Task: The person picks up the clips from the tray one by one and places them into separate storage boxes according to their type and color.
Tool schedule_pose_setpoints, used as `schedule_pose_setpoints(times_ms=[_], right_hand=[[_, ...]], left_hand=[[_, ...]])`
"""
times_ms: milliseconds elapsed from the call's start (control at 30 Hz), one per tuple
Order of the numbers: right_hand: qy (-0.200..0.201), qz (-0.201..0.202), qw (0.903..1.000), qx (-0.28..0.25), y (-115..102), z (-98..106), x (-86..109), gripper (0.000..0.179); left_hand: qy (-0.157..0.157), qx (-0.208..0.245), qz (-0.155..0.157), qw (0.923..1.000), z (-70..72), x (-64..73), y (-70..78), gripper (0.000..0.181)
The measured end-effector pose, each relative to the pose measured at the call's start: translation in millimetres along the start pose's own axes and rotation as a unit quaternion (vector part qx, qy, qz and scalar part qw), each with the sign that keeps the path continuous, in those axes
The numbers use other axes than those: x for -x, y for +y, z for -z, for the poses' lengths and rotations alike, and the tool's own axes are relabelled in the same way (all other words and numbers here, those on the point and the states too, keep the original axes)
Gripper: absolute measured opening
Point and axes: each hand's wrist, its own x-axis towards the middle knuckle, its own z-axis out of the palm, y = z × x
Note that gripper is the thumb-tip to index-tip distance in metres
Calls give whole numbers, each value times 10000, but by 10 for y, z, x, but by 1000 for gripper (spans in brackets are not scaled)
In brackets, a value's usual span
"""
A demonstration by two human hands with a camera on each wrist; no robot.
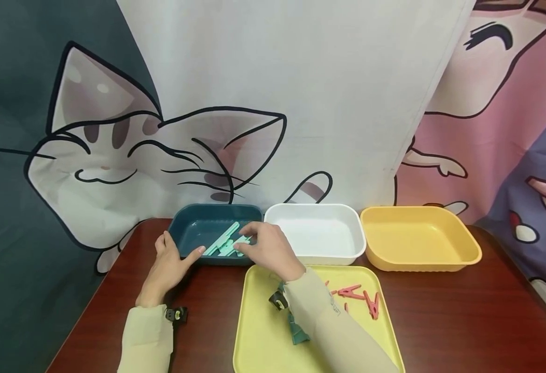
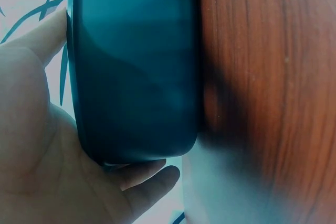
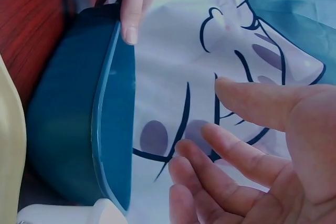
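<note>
My left hand (image 1: 167,267) grips the left end of a dark teal bin (image 1: 193,260), thumb along its near rim and fingers around the outer corner. In the left wrist view the palm sits close against the bin's wall (image 2: 136,77). Several mint-green clothespins (image 1: 221,239) lie in a loose heap inside the bin. My right hand (image 1: 275,251) is over the bin's right side, close above the heap. The right wrist view shows its thumb and fingers (image 3: 236,153) spread apart with nothing between them.
A white bin (image 1: 317,260) and a yellow bin (image 1: 422,265) stand in a row to the right. On the pale yellow tray (image 1: 259,331) in front lie several pink clothespins (image 1: 372,304) and dark green pieces (image 1: 297,331), partly hidden by my right sleeve. A printed curtain hangs behind.
</note>
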Motion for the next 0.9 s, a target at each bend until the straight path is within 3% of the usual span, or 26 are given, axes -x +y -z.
schedule_pose_setpoints(times_ms=[900], right_hand=[[181,-69,9998,70,258,235,489,31]], left_hand=[[24,-119,-182,9998,13,-8,-2,124]])
